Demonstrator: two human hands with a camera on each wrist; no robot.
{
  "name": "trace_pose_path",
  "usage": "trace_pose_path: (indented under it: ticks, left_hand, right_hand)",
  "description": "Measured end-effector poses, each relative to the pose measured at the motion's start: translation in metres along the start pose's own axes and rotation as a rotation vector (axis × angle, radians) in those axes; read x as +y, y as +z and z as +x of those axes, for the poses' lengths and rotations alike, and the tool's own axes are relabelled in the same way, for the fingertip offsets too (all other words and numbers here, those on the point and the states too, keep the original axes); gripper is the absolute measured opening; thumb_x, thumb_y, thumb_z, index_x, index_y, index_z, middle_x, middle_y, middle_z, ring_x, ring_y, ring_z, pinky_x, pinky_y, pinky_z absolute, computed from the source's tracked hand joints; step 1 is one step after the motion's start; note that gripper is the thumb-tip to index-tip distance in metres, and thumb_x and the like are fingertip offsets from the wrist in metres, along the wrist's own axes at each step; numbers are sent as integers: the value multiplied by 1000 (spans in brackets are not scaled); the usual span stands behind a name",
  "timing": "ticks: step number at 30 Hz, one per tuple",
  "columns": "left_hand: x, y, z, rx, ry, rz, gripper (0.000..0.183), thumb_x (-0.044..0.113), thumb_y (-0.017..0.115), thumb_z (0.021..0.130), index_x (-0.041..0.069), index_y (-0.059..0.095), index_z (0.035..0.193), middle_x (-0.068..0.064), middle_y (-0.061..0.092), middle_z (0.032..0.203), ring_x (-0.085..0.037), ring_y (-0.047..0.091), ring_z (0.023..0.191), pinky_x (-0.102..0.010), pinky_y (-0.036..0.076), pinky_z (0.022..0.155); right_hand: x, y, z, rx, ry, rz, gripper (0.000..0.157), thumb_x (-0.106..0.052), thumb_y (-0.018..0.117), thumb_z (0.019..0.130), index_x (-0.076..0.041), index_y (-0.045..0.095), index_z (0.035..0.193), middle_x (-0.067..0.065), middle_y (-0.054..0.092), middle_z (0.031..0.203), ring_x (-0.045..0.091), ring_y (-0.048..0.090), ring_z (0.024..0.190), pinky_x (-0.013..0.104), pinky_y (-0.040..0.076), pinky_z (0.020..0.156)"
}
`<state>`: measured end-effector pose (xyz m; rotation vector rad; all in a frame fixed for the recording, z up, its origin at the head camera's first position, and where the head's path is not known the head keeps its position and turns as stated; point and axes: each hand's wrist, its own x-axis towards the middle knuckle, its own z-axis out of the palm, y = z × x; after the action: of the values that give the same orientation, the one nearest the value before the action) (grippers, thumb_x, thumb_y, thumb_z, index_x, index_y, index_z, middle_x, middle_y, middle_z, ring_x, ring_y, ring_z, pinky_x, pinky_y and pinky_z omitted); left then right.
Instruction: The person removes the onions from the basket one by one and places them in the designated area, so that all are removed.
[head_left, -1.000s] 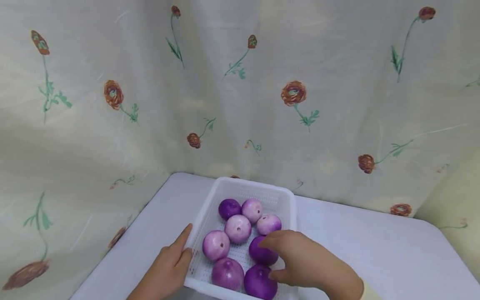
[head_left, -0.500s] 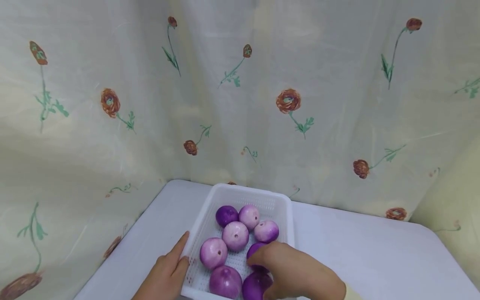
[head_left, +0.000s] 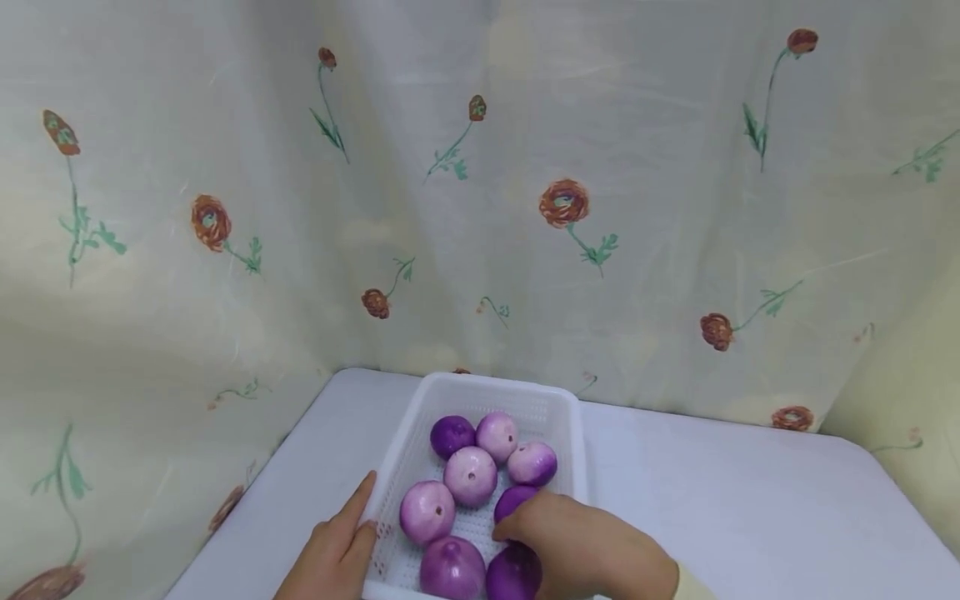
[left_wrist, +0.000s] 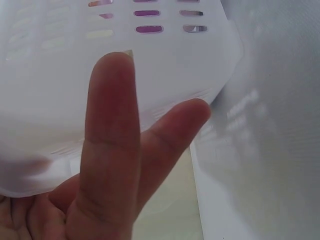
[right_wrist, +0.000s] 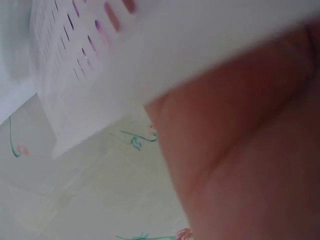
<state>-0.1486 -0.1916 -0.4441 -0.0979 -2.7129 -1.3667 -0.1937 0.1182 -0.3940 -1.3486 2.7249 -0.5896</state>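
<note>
A white perforated plastic basket (head_left: pixel 480 381) holds several purple and pale-pink onions, among them a pale onion (head_left: pixel 470 477) in the middle. My left hand (head_left: pixel 330 546) holds the basket's left side at the rim. In the left wrist view two fingers (left_wrist: pixel 111 100) lie straight along its outer wall. My right hand (head_left: pixel 585 542) reaches in over the right side, its fingers curled round a dark purple onion (head_left: pixel 512 572) at the near right, partly covered by the hand. Another dark purple onion (head_left: pixel 514 502) sits just beyond those fingers. The right wrist view hides the fingertips behind the basket wall (right_wrist: pixel 100 100).
The basket stands on a white table (head_left: pixel 712 483), near its back edge. A pale curtain (head_left: pixel 450 208) printed with orange flowers hangs behind and on both sides.
My right hand has lowered from above the near-right onions and its fingers have closed round the nearest dark one. My left hand stays at the basket. The head view has shifted slightly.
</note>
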Motion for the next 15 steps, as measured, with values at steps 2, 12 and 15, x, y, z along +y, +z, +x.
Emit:
trace_pose_path:
  ticks: [2,12,15]
  left_hand:
    - [-1,0,-2,2,-1,-3,60,13,54,107,7,38,164,-18,71,130,-18,68,104,-56,50,100]
    - [-3,2,0,10,14,0,59,12,54,106,6,39,163,-17,71,129,-16,68,103,-54,50,99]
    - [-2,2,0,5,14,-11,59,12,54,107,6,39,163,-18,71,129,-16,69,101,-54,51,98]
  right_hand:
    - [-3,1,-3,3,54,3,34,-27,92,66,-44,68,83,-23,55,71,-1,50,65,22,45,61]
    - [-11,9,-14,72,258,74,17,-34,81,88,-46,68,89,-21,60,74,2,56,68,29,49,66]
    - [-12,9,-15,79,279,66,18,-36,82,85,-47,68,87,-22,59,74,2,56,67,30,48,64]
